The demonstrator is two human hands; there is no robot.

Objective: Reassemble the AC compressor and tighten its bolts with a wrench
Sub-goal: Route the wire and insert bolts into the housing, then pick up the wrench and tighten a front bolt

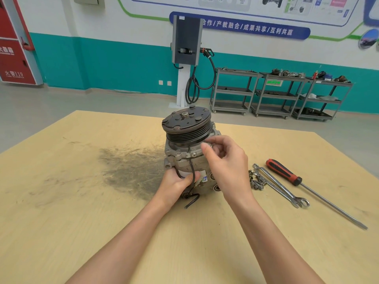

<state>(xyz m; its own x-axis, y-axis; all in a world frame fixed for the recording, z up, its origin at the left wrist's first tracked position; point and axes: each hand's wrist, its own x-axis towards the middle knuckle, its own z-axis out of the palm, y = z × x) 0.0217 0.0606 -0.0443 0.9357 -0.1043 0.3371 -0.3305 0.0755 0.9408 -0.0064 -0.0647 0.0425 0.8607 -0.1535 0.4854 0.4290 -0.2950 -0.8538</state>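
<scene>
At the frame's centre, the grey cast-metal AC compressor [189,158] stands upright on the pale wooden table [71,201], dark ribbed pulley uppermost, its long axis vertical. The left hand [177,184] grips its lower body. The right hand [225,162] pinches something small, seemingly a bolt, at the shoulder under the pulley. The loose steel bolts [257,181] and chrome combination wrenches [279,185] lie right of the compressor, nearer the right hand.

Bright, even indoor light; only faint, soft shadows under the forearms; sharp focus throughout; wide-angle lens bows the edges; no strong glare.
</scene>
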